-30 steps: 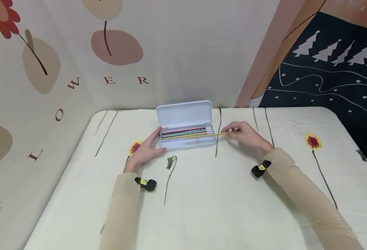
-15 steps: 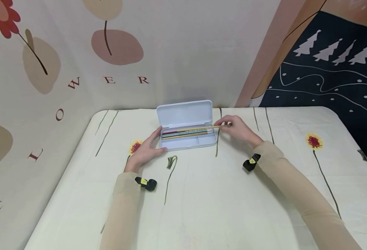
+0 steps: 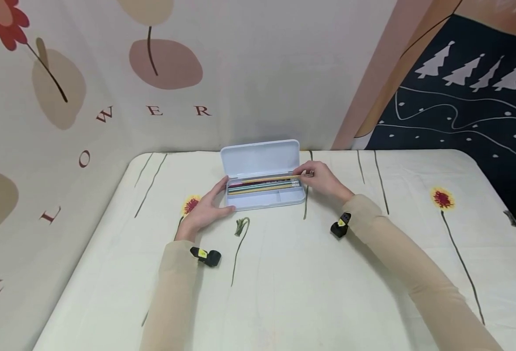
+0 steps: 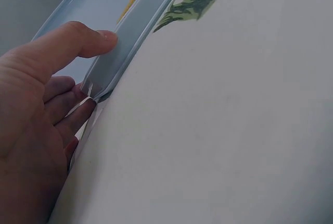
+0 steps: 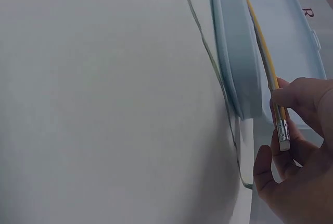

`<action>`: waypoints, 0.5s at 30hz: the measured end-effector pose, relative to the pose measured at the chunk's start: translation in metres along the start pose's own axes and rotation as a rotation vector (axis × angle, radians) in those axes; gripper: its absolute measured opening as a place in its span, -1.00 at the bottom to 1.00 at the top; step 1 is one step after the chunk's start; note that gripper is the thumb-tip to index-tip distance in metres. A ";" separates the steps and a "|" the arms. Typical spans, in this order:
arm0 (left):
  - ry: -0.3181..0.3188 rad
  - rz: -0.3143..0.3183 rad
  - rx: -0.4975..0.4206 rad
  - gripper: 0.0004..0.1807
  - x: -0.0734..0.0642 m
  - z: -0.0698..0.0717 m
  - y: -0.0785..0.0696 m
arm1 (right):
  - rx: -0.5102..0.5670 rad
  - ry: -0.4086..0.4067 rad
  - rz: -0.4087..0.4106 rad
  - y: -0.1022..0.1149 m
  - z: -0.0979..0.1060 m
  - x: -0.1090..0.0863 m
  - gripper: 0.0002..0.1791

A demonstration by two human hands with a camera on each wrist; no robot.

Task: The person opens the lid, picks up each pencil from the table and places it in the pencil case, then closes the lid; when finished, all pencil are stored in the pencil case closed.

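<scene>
A light blue pencil case (image 3: 258, 200) lies with its lid raised at the back of the table, in the head view. Several pencils (image 3: 264, 186) lie side by side in its long compartment. My left hand (image 3: 205, 212) holds the case's left end, its thumb on the front wall (image 4: 122, 47) in the left wrist view. At the right end my right hand (image 3: 321, 178) pinches a yellow pencil (image 5: 266, 60) near its metal band and white eraser. The pencil's shaft reaches leftward over the back of the case, above the other pencils.
The case stands on a white tablecloth (image 3: 275, 273) printed with flowers and stems. Behind it hangs a pale cloth (image 3: 258, 87) with printed letters. A dark cloth (image 3: 455, 107) with white trees hangs at the right. Both wrists carry small black cameras.
My right hand has moved left and slightly back with the yellow pencil, bringing it over the rear of the case. My left hand has stayed on the case's left end.
</scene>
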State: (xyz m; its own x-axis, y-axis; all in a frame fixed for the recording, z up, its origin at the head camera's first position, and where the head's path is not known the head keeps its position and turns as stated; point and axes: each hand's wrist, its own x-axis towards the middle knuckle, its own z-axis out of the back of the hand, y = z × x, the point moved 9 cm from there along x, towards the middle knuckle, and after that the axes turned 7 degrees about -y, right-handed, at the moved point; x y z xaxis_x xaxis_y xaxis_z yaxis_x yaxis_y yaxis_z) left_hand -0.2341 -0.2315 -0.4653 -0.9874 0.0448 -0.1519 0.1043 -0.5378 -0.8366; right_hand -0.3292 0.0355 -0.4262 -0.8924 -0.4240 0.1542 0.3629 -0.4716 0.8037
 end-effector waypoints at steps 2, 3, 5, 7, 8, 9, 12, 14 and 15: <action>0.000 -0.001 0.001 0.04 0.000 0.000 0.000 | -0.006 0.004 0.009 0.003 -0.003 0.002 -0.79; 0.000 -0.001 0.001 0.04 0.000 0.000 0.000 | -0.007 0.005 0.016 0.005 -0.005 0.003 -0.80; -0.002 -0.004 0.002 0.04 0.000 0.000 0.000 | -0.005 0.011 0.024 0.008 -0.008 0.005 -0.80; -0.004 -0.008 0.005 0.04 0.000 0.001 0.000 | -0.008 0.019 0.034 0.012 -0.011 0.008 -0.79; -0.004 -0.008 0.005 0.04 0.000 0.001 0.000 | -0.011 0.022 0.034 0.013 -0.013 0.009 -0.79; -0.004 -0.009 0.005 0.04 0.000 0.001 0.000 | -0.015 0.024 0.034 0.014 -0.014 0.010 -0.79; -0.002 -0.009 0.000 0.04 0.000 0.000 -0.001 | -0.036 0.023 0.035 0.016 -0.016 0.013 -0.78; 0.000 -0.004 -0.005 0.05 0.001 0.000 0.000 | -0.043 0.014 0.032 0.016 -0.016 0.013 -0.78; 0.000 -0.003 -0.007 0.05 0.001 0.000 0.000 | -0.044 0.009 0.035 0.016 -0.016 0.013 -0.78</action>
State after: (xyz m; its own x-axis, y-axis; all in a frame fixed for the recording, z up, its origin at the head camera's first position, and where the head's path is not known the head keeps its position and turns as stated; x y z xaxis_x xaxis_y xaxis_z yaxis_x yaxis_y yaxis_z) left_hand -0.2348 -0.2314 -0.4652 -0.9877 0.0465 -0.1495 0.1022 -0.5314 -0.8409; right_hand -0.3305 0.0098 -0.4205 -0.8766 -0.4477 0.1763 0.4054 -0.4899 0.7717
